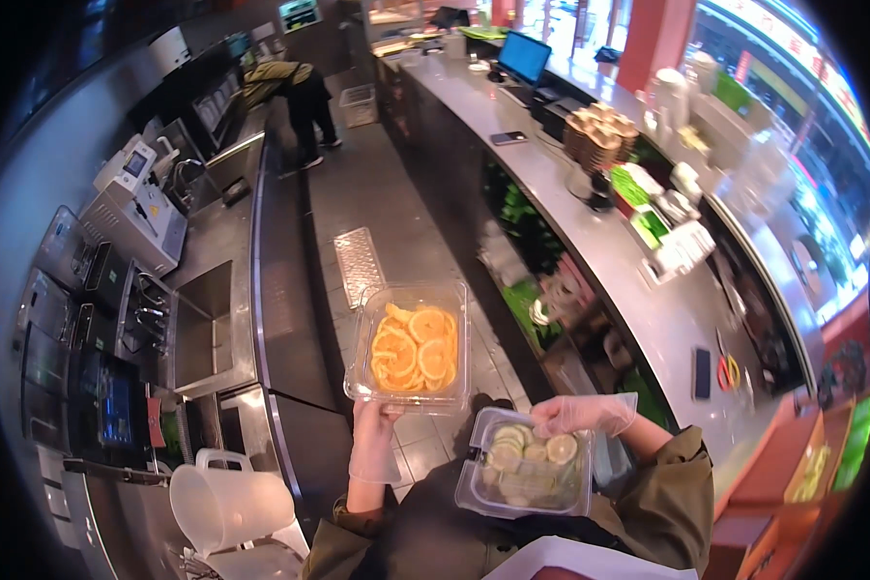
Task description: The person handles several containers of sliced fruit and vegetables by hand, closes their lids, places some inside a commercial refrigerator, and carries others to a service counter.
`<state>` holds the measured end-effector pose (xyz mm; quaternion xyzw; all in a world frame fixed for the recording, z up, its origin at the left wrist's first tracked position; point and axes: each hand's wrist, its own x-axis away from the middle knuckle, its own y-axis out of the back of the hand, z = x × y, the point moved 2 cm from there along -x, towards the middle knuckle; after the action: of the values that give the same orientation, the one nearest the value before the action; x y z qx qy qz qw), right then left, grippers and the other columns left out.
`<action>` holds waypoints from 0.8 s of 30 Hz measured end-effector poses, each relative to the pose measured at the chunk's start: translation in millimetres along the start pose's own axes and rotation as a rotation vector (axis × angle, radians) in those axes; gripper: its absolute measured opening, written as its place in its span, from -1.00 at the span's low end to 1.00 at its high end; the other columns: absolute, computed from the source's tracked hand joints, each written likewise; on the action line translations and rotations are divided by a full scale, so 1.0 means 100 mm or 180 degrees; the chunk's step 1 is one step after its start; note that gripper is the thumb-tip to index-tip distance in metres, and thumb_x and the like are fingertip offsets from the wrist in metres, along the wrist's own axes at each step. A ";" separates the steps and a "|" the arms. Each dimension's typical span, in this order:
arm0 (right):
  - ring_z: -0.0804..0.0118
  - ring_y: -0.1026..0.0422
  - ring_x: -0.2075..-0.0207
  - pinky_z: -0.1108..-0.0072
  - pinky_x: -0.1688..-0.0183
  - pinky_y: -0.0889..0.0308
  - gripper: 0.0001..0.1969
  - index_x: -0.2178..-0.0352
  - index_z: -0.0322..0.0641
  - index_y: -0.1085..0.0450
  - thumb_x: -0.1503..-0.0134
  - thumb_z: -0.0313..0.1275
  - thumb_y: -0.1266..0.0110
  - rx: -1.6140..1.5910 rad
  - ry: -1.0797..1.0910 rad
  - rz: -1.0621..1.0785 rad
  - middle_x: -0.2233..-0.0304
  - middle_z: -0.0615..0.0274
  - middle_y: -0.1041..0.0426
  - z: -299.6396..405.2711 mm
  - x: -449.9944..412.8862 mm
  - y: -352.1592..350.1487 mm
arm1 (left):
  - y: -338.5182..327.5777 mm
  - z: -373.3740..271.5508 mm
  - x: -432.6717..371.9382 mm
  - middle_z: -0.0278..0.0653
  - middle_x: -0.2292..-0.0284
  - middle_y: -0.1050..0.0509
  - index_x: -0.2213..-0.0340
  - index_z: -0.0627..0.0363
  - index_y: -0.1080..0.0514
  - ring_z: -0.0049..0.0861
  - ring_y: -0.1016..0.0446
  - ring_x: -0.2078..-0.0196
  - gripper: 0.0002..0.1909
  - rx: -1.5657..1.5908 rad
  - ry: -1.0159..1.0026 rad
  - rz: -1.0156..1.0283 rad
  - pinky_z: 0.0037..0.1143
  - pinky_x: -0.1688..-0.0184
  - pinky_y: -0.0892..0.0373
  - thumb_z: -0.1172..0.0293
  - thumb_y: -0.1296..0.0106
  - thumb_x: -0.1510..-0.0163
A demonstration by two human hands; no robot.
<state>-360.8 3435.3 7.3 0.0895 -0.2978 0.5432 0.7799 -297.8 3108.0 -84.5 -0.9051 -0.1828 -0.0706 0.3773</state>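
My left hand (375, 438), in a clear disposable glove, grips the near side of a clear plastic container (462, 370). Orange slices (413, 351) lie heaped inside it. Closer to my body, my gloved right hand (583, 415) holds the far right edge of a second clear plastic container (467, 493). Its slices (507, 457) are pale yellow-green citrus, probably lemon or lime. That container appears to have a notched transparent lid over part of it. Both containers are held up above the floor, apart from each other. The fingers under the orange container are partly hidden.
A steel sink (206, 326), a white dispensing machine (141, 203) and a translucent pitcher (232, 500) line the left. The long counter (580, 225) at right bears scissors (727, 370), a phone (702, 373) and stacked cups (598, 138). A person (290, 87) bends over the far left counter.
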 end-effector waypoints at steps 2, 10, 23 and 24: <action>0.70 -0.14 0.42 0.77 0.35 -0.12 -0.84 0.49 -0.17 -0.29 -0.14 -0.36 -0.02 -0.0030 -0.0148 0.0138 0.51 0.63 -0.19 0.47 -0.38 0.58 | -0.05 -0.13 -0.59 -0.32 0.41 -0.41 0.14 0.22 -0.28 -0.69 -0.33 0.49 -0.71 -0.0550 -0.0451 -0.0091 -0.62 0.45 -0.30 0.54 0.21 -0.06; 0.70 -0.18 0.40 0.77 0.34 -0.17 -0.82 0.41 -0.21 -0.33 -0.14 -0.32 -0.05 0.0310 -0.0443 0.0642 0.49 0.60 -0.24 2.32 -2.59 2.30 | 0.44 -1.07 -3.14 -0.19 0.26 -0.47 0.09 0.17 -0.25 -0.48 -0.51 0.31 -0.66 0.0241 -0.0243 -0.0713 -0.48 0.37 -0.50 0.50 0.22 -0.05; 0.72 -0.11 0.43 0.73 0.39 -0.11 -0.73 0.54 -0.12 -0.23 -0.14 -0.23 -0.02 0.0823 -0.0036 0.0640 0.55 0.63 -0.13 5.14 -5.55 6.04 | -0.01 -2.55 -8.30 -0.19 0.18 -0.43 0.11 0.22 -0.26 -0.51 -0.44 0.18 -0.68 0.0245 -0.0470 -0.0526 -0.52 0.18 -0.40 0.53 0.21 -0.06; 0.72 -0.13 0.42 0.74 0.37 -0.13 -0.74 0.52 -0.13 -0.25 -0.14 -0.23 -0.02 0.0829 -0.0140 0.0598 0.54 0.63 -0.16 5.31 -5.78 6.31 | -0.05 -2.65 -8.71 -0.20 0.19 -0.43 0.11 0.22 -0.26 -0.52 -0.44 0.19 -0.69 0.0295 -0.0497 -0.0358 -0.53 0.19 -0.40 0.53 0.21 -0.07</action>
<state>-1258.8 2978.8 -5.4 0.1735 -0.2489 0.6457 0.7008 -1101.6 2681.9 -125.8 -0.8777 -0.2653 -0.0123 0.3989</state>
